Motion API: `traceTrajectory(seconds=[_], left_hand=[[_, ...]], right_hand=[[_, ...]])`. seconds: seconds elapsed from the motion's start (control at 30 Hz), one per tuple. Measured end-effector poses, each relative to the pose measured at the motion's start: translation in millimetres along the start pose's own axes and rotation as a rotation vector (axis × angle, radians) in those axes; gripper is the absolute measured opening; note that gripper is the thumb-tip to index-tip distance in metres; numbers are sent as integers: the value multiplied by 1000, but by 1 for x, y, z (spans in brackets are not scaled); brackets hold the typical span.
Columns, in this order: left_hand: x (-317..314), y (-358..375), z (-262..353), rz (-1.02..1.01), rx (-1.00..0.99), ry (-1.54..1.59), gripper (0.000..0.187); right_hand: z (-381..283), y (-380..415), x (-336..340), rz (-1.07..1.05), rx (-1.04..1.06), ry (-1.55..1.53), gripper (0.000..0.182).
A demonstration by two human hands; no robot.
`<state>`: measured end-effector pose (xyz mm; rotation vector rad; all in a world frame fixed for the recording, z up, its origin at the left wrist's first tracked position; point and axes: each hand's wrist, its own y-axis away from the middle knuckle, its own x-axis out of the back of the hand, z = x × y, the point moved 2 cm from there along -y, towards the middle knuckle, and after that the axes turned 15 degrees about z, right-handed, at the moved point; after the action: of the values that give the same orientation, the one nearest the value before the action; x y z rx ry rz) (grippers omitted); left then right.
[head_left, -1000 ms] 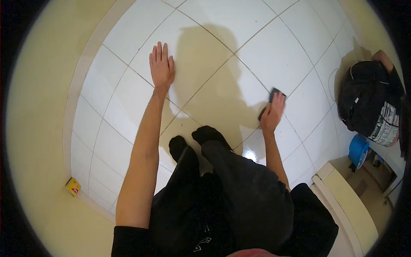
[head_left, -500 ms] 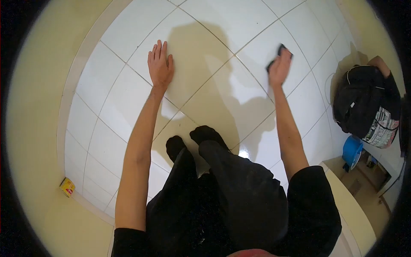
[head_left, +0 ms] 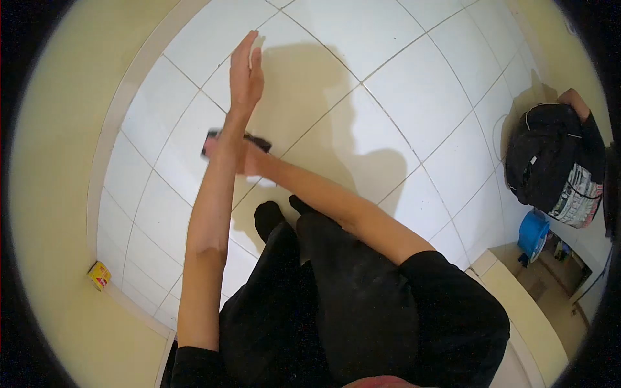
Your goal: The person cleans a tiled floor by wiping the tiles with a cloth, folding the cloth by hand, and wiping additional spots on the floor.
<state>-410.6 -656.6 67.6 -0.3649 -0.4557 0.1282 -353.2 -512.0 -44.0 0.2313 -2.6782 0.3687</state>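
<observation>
My left hand (head_left: 246,77) is seen edge-on over the white tiled floor (head_left: 401,84), fingers stretched out and nothing in it. Under my left forearm passes my right arm, and the right hand (head_left: 252,160) is low at the floor, partly hidden by that forearm and blurred. It presses on a black cloth (head_left: 261,142), whose dark ends stick out on both sides of the forearm. The cloth's exact shape is hard to make out.
Against the right wall stands a black backpack (head_left: 537,149), with a person's arm (head_left: 574,102) behind it. Below it is a blue basin (head_left: 532,234). A yellow packet (head_left: 99,275) lies by the left wall. My feet in black socks (head_left: 266,220) are on the tiles.
My right hand has swept the black cloth from the right side of the floor leftward, under my left forearm. My left hand has turned edge-on and shifted slightly forward.
</observation>
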Motion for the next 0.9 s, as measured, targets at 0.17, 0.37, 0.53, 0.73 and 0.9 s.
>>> traceTrajectory(seconds=[0.17,0.37,0.53,0.73,0.9], left_hand=[[-19,7,-18,-84,-10,3,40],[-30,10,-38,-182,-47,-13,41],[-39,41,-74,-164,-272,-250,45],[-32,51,-67,-177,-371,-398,48],[-33,46,-60,-191,-305,-371,50]], right_hand=[[-6,24,18,-148,532,103,47],[12,71,118,-75,493,442,50],[21,135,235,48,-266,660,52],[31,274,319,680,-454,972,61],[19,336,359,639,-609,1049,60]])
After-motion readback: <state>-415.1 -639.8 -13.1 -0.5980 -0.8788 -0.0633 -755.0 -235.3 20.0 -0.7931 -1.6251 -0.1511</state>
